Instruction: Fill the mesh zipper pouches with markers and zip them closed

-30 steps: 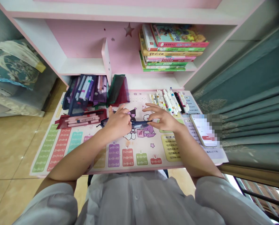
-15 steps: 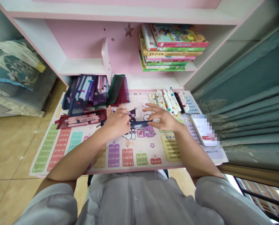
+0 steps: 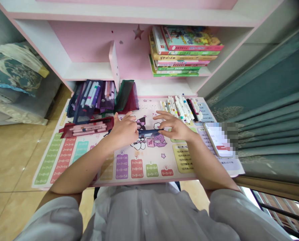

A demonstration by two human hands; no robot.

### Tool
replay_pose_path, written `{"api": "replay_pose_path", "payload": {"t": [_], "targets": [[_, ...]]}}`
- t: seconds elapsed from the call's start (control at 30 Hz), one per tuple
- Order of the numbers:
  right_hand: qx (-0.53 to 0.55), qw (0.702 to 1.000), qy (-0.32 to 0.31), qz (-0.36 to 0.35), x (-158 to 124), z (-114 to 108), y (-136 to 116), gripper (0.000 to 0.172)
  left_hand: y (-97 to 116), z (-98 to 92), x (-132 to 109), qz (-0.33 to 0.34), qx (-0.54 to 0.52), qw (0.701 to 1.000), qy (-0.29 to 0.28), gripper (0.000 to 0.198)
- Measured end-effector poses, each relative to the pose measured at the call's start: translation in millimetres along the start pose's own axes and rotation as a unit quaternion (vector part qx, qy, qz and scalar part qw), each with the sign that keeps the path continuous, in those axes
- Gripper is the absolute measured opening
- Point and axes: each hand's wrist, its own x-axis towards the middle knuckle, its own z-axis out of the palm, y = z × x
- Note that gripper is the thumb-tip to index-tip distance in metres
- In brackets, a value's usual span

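Note:
A dark blue mesh zip pouch (image 3: 148, 133) lies between my hands over the middle of the printed desk mat (image 3: 149, 157). My left hand (image 3: 125, 130) is closed on its left part, covering much of it; a short dark end shows past the wrist. At the right end, my right hand (image 3: 176, 127) pinches the pouch's corner between thumb and finger, other fingers stretched out. Left of my hands lies a red mesh pouch (image 3: 89, 128) with several pink markers in it. Several loose white markers (image 3: 181, 107) lie beyond my right hand.
Blue and purple mesh pouches (image 3: 91, 97) with markers, plus green and red ones (image 3: 126, 95), are piled at the back left. A phone (image 3: 218, 140) lies at the right edge. Stacked books (image 3: 184, 55) stand on the shelf (image 3: 134, 16). A curtain (image 3: 270, 100) hangs at right.
My left hand has shifted very slightly left along the pouch, baring a bit more of its top edge. My right hand stays at the right end.

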Motion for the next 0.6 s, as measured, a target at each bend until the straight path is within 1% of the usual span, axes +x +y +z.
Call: {"api": "replay_pose_path", "payload": {"t": [0.2, 0.4, 0.6], "targets": [[0.001, 1.000, 0.000, -0.007, -2, 0, 2, 0.010, -2, -3.3, -1, -0.005, 0.002, 1.000, -0.011, 0.024], [-0.005, 1.000, 0.000, -0.007, -1, 0, 3, 0.011, -7, -2.1, 0, 0.006, 0.003, 1.000, -0.002, 0.025], [-0.003, 1.000, 0.007, -0.005, -2, -1, 4, 0.011, -11, -4.4, -2, -0.002, 0.004, 1.000, -0.013, 0.025]]}}
